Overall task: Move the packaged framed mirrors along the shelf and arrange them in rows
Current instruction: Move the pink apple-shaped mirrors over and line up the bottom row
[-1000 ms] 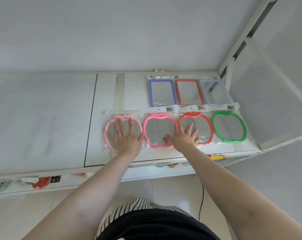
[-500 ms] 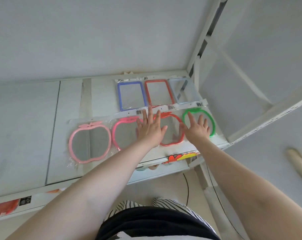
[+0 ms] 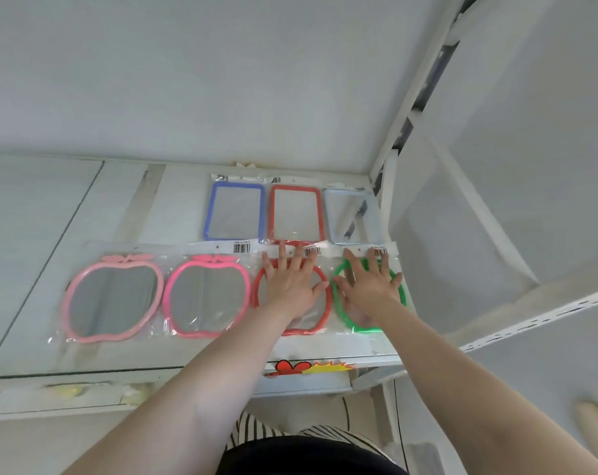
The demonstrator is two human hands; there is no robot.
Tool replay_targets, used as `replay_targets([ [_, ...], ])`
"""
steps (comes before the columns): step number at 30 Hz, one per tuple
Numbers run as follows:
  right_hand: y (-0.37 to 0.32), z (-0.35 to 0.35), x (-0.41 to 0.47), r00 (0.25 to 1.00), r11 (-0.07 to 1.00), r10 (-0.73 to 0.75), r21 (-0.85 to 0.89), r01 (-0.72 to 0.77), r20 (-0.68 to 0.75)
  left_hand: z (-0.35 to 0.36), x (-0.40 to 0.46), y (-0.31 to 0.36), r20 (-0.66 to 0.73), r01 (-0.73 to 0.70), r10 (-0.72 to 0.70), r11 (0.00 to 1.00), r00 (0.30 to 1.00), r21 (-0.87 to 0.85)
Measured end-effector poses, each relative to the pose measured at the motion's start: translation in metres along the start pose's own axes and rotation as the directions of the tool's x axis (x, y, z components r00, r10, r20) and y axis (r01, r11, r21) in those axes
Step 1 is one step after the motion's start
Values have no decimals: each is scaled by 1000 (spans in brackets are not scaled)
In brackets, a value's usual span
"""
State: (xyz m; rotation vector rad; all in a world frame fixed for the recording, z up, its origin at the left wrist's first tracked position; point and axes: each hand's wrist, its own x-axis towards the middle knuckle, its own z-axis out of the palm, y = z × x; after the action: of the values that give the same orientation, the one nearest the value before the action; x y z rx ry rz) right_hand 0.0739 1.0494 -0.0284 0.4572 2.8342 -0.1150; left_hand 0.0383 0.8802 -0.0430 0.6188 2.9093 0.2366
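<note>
Packaged mirrors lie in two rows on the white shelf (image 3: 85, 358). The front row holds apple-shaped ones: light pink (image 3: 114, 298), bright pink (image 3: 206, 296), red (image 3: 319, 323) and green (image 3: 364, 328). Behind them lie rectangular mirrors: blue (image 3: 235, 211), red (image 3: 295, 214) and pale blue (image 3: 352, 217). My left hand (image 3: 292, 284) rests flat, fingers spread, on the red apple mirror. My right hand (image 3: 371, 286) presses flat on the green apple mirror. Neither hand grips anything.
A white upright post (image 3: 386, 197) and a slanted side panel (image 3: 462, 234) bound the shelf on the right. The back wall rises just behind the rectangular mirrors. A red and yellow sticker (image 3: 307, 366) marks the front edge. A lower shelf shows beneath.
Both hands shifted right from the pink apple mirrors: the left now lies on the red apple mirror, the right on the green one. The view swung to the right.
</note>
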Motion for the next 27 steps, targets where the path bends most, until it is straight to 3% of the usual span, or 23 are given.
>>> replay_targets([
  [10,-1,-1,8,999,1000,5,7,-6,52,7,0,-4,-37,-16,18,999,999,50],
  [14,-6,-2,5,988,1000,0,25,4,-152,0,1,-4,-178,3,-5,1000,984,-11],
  [17,-12,-16,21,975,997,-8,77,26,-224,-15,14,-17,-261,170,-191,980,946,-102],
  [21,-21,-32,55,992,993,-46,102,58,-118,-31,36,-50,-102,418,-435,896,895,-152],
  [27,-32,-32,85,994,993,-101,72,99,33,-31,48,-60,65,463,-459,868,886,-181],
])
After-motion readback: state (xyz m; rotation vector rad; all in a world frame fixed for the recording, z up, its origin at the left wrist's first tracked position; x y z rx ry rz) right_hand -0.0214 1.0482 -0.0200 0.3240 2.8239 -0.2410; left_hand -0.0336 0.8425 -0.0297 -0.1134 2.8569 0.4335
